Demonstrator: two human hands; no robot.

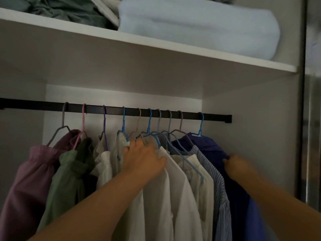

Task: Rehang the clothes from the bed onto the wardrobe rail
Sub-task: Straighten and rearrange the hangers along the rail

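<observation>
A black wardrobe rail (pixel 215 117) runs across the view and carries several coloured wire hangers with clothes. From the left hang a mauve garment (pixel 26 180), a green one (pixel 64 178), several white shirts (pixel 177 188), a striped shirt (pixel 217 180) and a dark blue shirt (pixel 208 145) at the right end. My left hand (pixel 144 159) grips the shoulder of a white shirt's hanger in the middle of the row. The fingers of my right hand (pixel 238 167) pinch the dark blue shirt's shoulder. The bed is out of view.
A white shelf (pixel 156 44) sits above the rail, holding a folded pale blue blanket (pixel 199 26) and dark green fabric (pixel 60 9). The wardrobe's side wall (pixel 260 127) stands just right of the rail end; a dark frame (pixel 303 101) runs beyond it.
</observation>
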